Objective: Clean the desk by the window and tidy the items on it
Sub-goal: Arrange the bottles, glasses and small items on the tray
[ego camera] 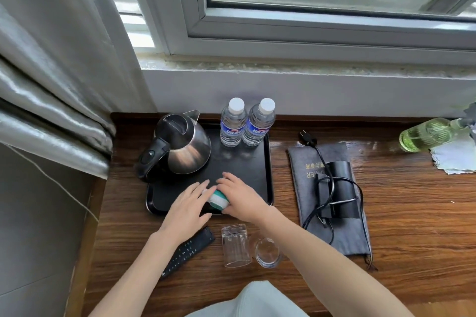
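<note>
A black tray (260, 162) lies on the wooden desk (399, 213) under the window. On its near part both hands meet around a small green-and-white packet (217, 199). My left hand (189, 203) touches the packet's left side with fingers spread. My right hand (240, 197) covers its right side. A steel kettle (184, 144) stands at the tray's back left. Two water bottles (246, 123) stand at its back right.
Two clear glasses (235, 244) (268, 252) and a black remote (188, 249) lie in front of the tray. A grey pouch (306, 162) carries a black hair dryer (340, 188) with cord. At the far right sit a green spray bottle (425, 135) and a cloth (453, 157). A curtain (51, 59) hangs left.
</note>
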Demonstrator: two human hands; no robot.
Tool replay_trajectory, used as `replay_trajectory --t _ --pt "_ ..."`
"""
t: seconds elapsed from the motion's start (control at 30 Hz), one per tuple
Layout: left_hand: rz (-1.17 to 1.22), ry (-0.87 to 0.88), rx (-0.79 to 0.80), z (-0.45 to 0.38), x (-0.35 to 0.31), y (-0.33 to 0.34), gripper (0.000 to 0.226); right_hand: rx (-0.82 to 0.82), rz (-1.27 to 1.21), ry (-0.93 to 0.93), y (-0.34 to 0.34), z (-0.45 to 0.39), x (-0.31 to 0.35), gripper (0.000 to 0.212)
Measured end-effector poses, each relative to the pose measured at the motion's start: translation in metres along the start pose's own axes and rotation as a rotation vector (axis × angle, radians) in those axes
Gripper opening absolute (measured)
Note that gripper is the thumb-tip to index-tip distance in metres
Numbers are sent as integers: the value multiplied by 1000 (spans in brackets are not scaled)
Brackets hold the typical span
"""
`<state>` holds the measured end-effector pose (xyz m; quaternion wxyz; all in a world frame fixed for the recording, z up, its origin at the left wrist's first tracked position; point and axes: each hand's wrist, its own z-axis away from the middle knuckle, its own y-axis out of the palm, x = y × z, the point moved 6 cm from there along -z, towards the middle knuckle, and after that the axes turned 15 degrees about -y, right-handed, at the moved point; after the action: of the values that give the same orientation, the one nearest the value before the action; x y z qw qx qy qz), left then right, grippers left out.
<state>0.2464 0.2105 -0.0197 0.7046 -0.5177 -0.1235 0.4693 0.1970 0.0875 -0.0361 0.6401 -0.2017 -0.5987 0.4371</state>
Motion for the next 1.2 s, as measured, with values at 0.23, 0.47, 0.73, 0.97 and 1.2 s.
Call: replay_trajectory --t 0.23,0.47,0.73,0.97,1.2 --pt "55 83 -28 -28 -55 -23 51 -158 -233 24 -50 46 -23 57" --pt "630 -126 209 -54 -107 -19 29 -480 -534 220 -104 102 -66 46" --pt "1267 -471 293 -94 -191 -6 20 -1005 -959 585 -116 114 -128 25" --pt "821 -515 180 -148 -187 7 35 -983 -986 661 -113 91 -180 31" --pt "753 -449 -46 -155 -186 -5 45 -882 -958 635 -116 67 -194 39"
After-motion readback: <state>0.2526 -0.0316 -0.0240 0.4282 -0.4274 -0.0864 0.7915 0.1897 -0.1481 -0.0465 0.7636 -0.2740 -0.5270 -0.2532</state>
